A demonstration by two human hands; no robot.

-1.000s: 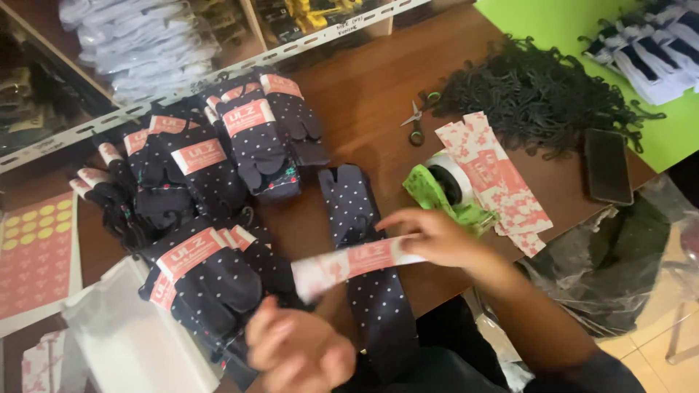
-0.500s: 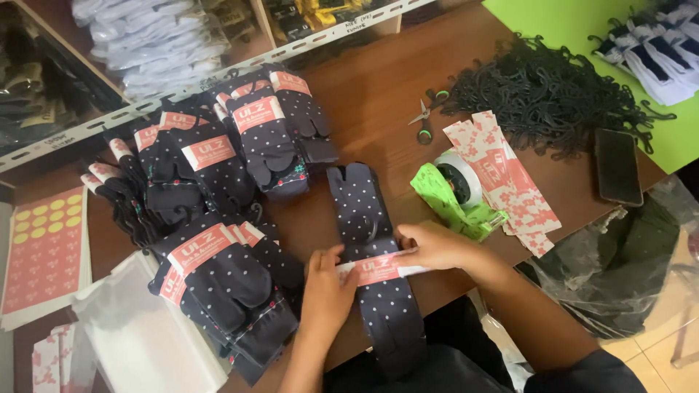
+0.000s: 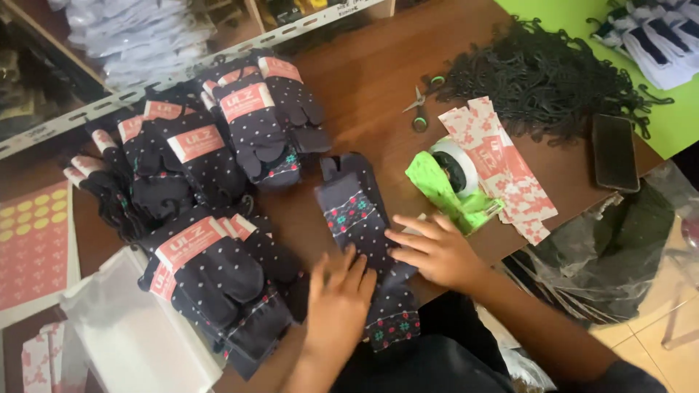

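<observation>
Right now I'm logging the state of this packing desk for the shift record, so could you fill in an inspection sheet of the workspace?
Surface: brown wooden table, mostly covered.
Job's things: dark dotted sock pair lying flat, both hands pressing on it.
Clutter: banded sock bundles, green tape dispenser, pink paper bands, scissors, heap of black hooks, phone, sticker sheet.
Hands: left hand flat on the sock's lower part; right hand flat on its right edge.
Cables: nothing seen.
Surroundings: metal shelf rail, clear plastic bag, green surface.
</observation>
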